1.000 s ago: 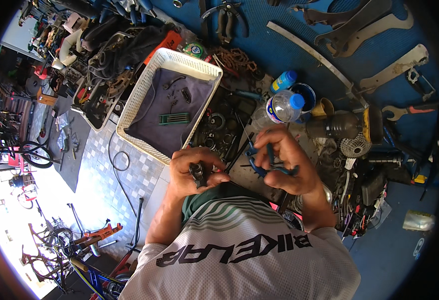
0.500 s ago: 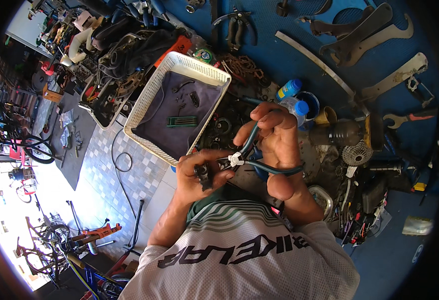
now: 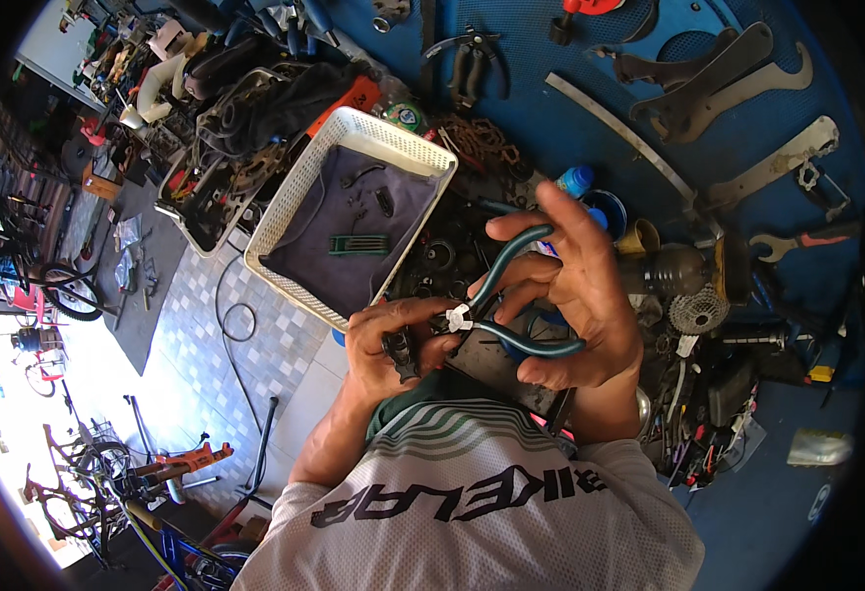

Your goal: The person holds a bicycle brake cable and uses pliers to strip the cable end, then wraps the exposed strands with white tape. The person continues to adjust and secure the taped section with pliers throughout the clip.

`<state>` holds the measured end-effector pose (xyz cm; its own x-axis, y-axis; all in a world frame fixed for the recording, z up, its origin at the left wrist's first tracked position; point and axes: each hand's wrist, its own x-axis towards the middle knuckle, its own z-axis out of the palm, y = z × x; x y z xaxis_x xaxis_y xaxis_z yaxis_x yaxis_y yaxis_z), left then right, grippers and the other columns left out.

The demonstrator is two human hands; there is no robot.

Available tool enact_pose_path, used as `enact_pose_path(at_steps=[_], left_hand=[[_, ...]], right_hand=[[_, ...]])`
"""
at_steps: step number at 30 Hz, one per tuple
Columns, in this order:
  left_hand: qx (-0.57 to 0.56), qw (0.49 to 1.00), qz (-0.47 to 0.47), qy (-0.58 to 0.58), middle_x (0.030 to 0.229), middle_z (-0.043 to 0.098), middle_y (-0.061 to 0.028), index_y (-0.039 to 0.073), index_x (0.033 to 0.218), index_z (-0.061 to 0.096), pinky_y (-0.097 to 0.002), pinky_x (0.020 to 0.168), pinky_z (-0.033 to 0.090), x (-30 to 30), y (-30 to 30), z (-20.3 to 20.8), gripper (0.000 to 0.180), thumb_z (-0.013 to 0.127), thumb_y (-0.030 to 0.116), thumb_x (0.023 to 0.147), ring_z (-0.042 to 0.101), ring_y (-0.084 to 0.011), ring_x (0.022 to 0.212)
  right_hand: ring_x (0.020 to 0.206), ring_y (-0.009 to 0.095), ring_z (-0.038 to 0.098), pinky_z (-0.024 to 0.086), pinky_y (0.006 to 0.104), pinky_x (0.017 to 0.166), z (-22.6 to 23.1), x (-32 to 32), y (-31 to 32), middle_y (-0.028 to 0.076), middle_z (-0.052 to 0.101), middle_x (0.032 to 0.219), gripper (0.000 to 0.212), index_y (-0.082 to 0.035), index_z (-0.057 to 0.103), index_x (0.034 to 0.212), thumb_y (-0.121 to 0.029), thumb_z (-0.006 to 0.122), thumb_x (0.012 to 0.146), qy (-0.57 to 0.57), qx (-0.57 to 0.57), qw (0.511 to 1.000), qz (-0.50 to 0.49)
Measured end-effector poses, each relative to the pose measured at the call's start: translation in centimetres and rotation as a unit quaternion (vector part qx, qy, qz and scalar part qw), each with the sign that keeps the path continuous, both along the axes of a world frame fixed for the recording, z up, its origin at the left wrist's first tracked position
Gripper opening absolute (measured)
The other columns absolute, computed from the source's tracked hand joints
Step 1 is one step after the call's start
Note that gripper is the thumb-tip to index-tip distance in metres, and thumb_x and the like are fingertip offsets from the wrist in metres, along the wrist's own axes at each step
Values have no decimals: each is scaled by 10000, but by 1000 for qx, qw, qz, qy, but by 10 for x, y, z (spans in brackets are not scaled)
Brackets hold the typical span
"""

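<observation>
My left hand (image 3: 365, 335) is closed around a small black bike part (image 3: 399, 355), whose exact kind I cannot make out. My right hand (image 3: 590, 295) holds a pair of pliers (image 3: 499, 279) with teal handles spread wide. Its thumb rests along the lower handle and its fingers reach around the upper one. The silver pivot of the pliers sits right by my left fingertips. The jaws meet the black part there, mostly hidden by my left fingers.
Beyond my left hand stands a white perforated basket (image 3: 299, 163) lined with dark cloth, holding a green folding tool set (image 3: 358, 244) and small black parts. Bottles and a cassette (image 3: 696, 311) crowd the bench to the right. Tools hang on the blue pegboard (image 3: 541, 123).
My right hand has opened out, its fingers straightening and shifting right. The handles of the pliers now stand wider apart. My left hand stays nearly in place with the black part.
</observation>
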<state>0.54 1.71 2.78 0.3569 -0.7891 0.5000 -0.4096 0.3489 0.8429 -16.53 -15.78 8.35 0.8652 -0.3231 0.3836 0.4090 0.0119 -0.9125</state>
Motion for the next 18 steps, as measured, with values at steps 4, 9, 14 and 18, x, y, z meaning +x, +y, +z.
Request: enact_pose_path(at_steps=[4,9,14,18], left_hand=[[-19,1000,-3,0,862,784,-114,-48,1135,751,-261,541,520,3,0,-1,344,870,53,829,708,-139,577],[-14,1000,-6,14,851,782,-106,-42,1139,756,-259,544,518,5,2,1,346,870,57,828,705,-131,584],[14,999,-26,21,839,780,-88,-14,1165,767,-254,541,512,8,2,-1,358,866,68,831,701,-118,581],[33,998,-31,34,905,795,-109,-7,1174,771,-257,561,525,10,2,-4,391,856,58,797,710,-125,601]], right_hand=[[1187,284,684,598,374,906,6,-5,-3,256,432,1553,1413,-17,139,1677,-147,1030,589,47,12,999,10],[1204,315,699,601,388,917,3,-1,0,250,531,1488,1307,11,288,1605,-149,1044,550,27,37,999,-6],[1185,318,710,601,398,922,9,-3,5,253,594,1424,1185,23,382,1534,-124,1035,557,11,-16,1000,-24],[1158,380,716,630,413,910,29,-5,8,313,589,1377,1165,58,361,1503,-161,1048,589,-47,-124,990,-46]])
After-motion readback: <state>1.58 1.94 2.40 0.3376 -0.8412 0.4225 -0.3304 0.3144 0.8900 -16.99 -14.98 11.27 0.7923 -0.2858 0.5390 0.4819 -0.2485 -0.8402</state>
